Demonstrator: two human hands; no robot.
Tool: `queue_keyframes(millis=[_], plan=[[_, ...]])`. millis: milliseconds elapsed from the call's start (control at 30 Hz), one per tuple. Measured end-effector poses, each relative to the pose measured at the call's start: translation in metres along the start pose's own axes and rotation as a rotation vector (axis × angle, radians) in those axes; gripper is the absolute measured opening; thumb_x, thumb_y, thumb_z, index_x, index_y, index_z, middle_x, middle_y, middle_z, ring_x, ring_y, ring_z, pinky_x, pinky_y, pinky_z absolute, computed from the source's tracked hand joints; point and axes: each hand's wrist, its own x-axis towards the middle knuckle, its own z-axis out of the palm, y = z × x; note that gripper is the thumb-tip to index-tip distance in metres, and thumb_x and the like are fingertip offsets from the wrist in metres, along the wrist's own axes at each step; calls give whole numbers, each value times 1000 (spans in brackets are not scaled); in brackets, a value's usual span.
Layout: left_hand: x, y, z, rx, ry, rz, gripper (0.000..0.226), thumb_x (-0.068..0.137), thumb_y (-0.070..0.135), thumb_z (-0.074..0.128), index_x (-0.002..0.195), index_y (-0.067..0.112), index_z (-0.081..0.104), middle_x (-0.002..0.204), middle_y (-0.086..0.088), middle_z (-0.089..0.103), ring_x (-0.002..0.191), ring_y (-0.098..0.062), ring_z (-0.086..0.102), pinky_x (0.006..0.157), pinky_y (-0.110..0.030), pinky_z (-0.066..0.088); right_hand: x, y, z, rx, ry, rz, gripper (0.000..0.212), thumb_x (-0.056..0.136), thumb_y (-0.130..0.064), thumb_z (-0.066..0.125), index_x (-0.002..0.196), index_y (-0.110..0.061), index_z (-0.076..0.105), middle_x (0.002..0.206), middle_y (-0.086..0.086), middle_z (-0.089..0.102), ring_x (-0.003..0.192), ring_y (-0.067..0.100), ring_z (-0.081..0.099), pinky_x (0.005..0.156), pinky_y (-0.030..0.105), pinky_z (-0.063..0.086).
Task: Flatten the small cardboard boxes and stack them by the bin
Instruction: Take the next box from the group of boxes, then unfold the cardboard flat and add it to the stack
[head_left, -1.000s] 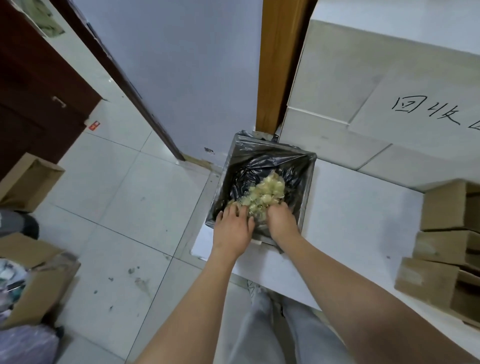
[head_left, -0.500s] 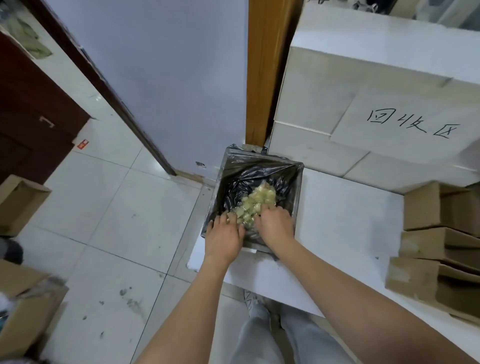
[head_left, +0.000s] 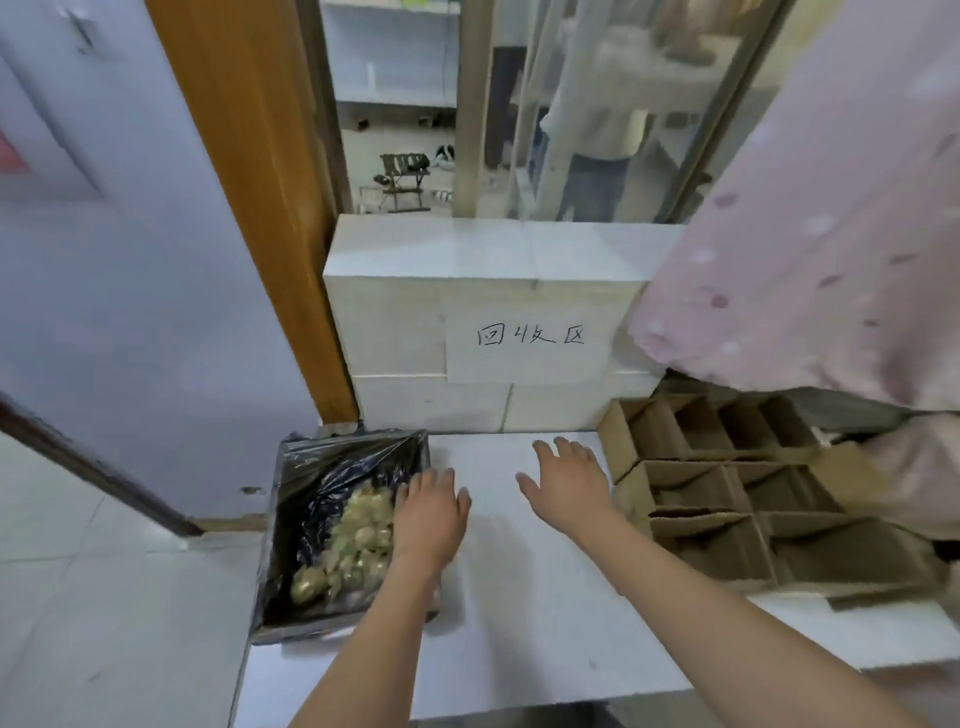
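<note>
White floor sheet (head_left: 519, 613) before us: black-lined square bin (head_left: 291, 519) at left, our left hand (head_left: 430, 517) over its rim, right hand (head_left: 569, 480) beside, both spread wide and empty; small brown cardboard boxes (head_left: 727, 499) stand unflattened at right.

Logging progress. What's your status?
Left hand open at bin edge; right hand open, empty. Cardboard boxes unflattened, right. Nothing blocking.

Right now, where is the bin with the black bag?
In the head view the bin stands low on the left, on the floor against the left edge of the white sheet, below the wooden door frame; the left hand is over its right rim.
</note>
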Motion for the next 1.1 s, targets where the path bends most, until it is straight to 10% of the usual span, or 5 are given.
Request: queue_keyframes(millis=[700, 1100], plan=[[-4, 521, 80, 183, -23, 520, 50, 106, 44, 29, 148, 22, 42, 148, -7, 47, 137, -26, 42, 116, -45, 33, -103, 491, -32, 224, 130, 376, 51, 97, -55, 41, 128, -16, 55, 127, 12, 58, 119, 32, 53, 100, 44, 43], [10, 670, 132, 341, -137, 596, 49, 105, 43, 29, 138, 13, 49, 137, -12, 53, 129, -30, 47, 109, -45, 36, -111, 641, -16, 297, 93, 477, 49, 96, -50, 43, 133, -17, 50, 130, 13, 54, 121, 32, 52, 104, 42, 41]])
